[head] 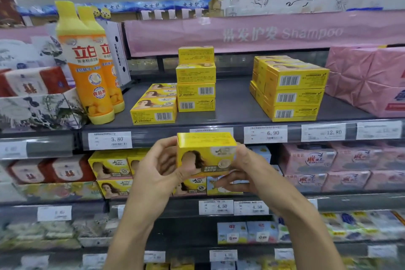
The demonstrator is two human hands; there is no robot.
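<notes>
A small yellow soap box (208,149) is held up in front of the shelf edge, between both hands. My left hand (160,171) grips its left end, thumb pressed on the printed front face. My right hand (243,171) holds the right end with fingers curled beneath it. On the shelf just above stand more of the same yellow boxes: a tall stack (196,79) in the middle, a low row (155,107) to its left and a block of stacked boxes (291,90) to the right.
Two orange-yellow detergent bottles (87,61) stand at the left of the grey shelf (234,105). Pink wrapped packs (368,79) fill its right end. Price tags (110,140) line the shelf edge. Lower shelves hold more yellow boxes (111,166), pink packs and blue-white soap boxes (247,231).
</notes>
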